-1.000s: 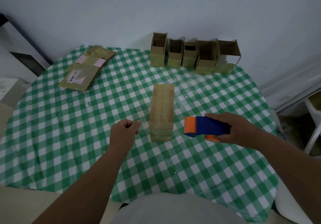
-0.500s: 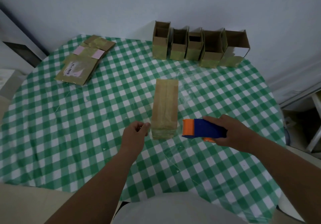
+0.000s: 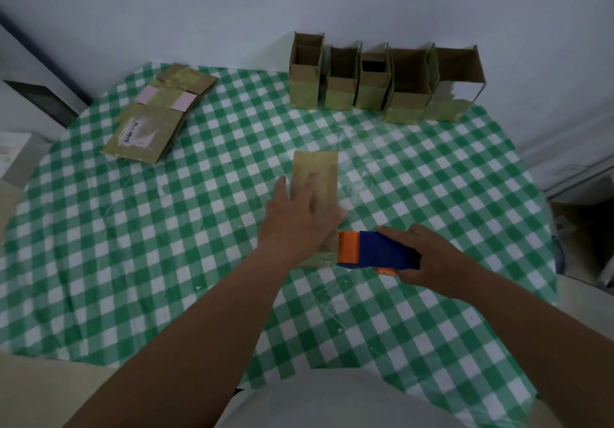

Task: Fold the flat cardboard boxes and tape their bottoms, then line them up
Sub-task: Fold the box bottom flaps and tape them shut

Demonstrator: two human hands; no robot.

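A folded cardboard box lies on its side in the middle of the table, its long face up. My left hand lies flat on top of it, fingers spread and pressing down. My right hand grips a blue and orange tape dispenser, whose orange nose is against the box's near right end. Several folded boxes stand upright in a row at the back of the table, open tops up. A pile of flat cardboard boxes lies at the back left.
The round table wears a green and white checked cloth under clear plastic. A white wall runs close behind the row of boxes. Furniture stands off the table's left and right edges.
My left hand has opened from a loose fist and moved forward onto the box. My right hand has brought the tape dispenser left, up to the box's near end.
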